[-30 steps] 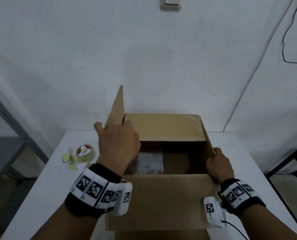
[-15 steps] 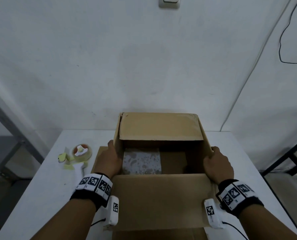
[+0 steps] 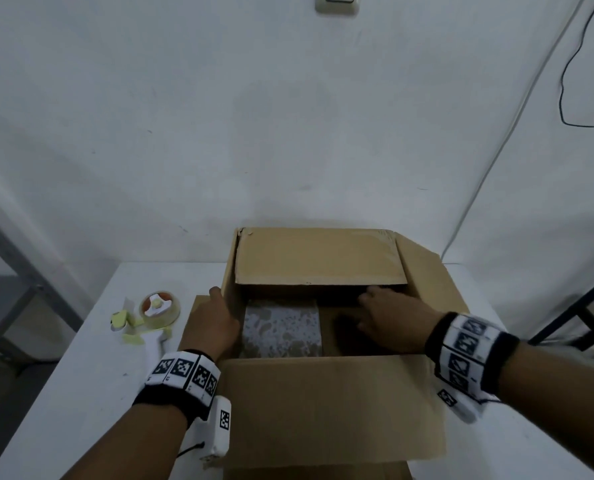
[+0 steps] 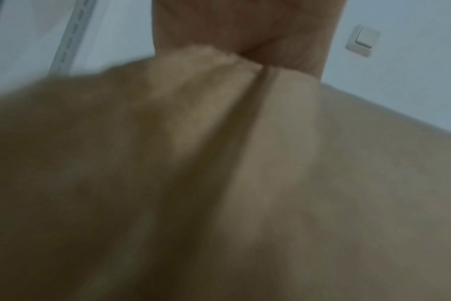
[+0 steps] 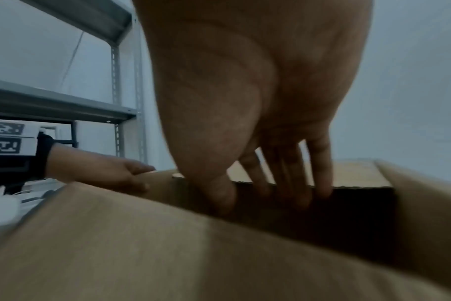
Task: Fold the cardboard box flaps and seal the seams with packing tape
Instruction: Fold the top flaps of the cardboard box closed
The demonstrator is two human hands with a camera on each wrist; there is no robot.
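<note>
We see a matt brown cardboard box (image 3: 326, 407) on a smooth white bench (image 3: 81, 393), beside glossy clear tape (image 3: 159, 309) and grey metal shelving (image 5: 121, 85).

1. Head view looks down and forward over the cardboard box (image 3: 318, 403) toward the wall at 12 o'clock.
2. Left wrist view presses close against cardboard, blurred.
3. Right wrist view skims the box's near flap, sharing the left hand (image 5: 103, 173) at 9 o'clock.
</note>
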